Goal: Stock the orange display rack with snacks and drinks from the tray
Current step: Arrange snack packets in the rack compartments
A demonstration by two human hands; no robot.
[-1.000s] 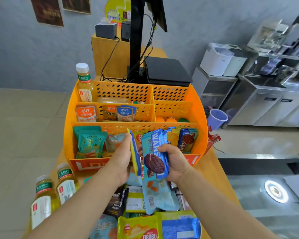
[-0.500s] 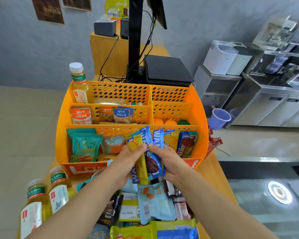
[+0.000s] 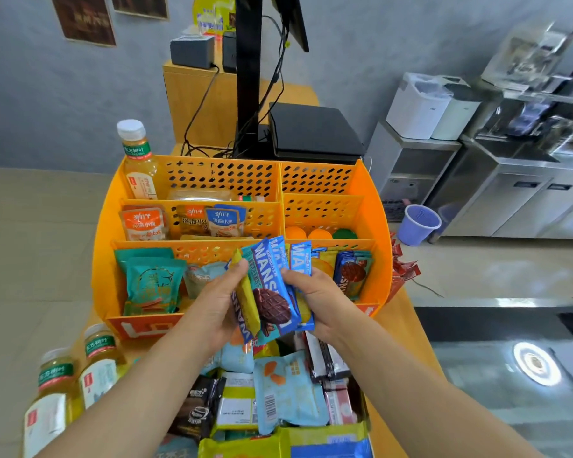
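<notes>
A: Item one, blue biscuit packets [image 3: 272, 292]. Where do we log them?

B: In hand, held over the near row of the orange display rack [image 3: 371, 206], just in front of its near-right compartment. A second ago we held two packets apart, one per hand; now they are gathered into one fanned bundle, with a yellow packet [image 3: 247, 299] tucked in on the left.

A: Grip?

B: Our left hand [image 3: 217, 302] pinches the bundle's left edge, thumb up at the yellow packet's top. Our right hand [image 3: 315, 299] has fingers curled behind the right side, thumb on the front. Both closed on the bundle.

A: Meaning for the stock count?

B: We judge the bundle squared and ready to drop beside the matching blue packets [image 3: 353, 276] already standing in that compartment. Not yet shelved.

A: Outward, then.

B: Teal pouches [image 3: 153, 285] near left; fish-snack sachets [image 3: 143, 223] middle row; one tea bottle [image 3: 138, 160] far left.

A: Remaining stock?

B: Tray [image 3: 364, 424] nearest us, still heaped with packets; three tea bottles [image 3: 76, 378] at its left. Much left to shelve.
</notes>
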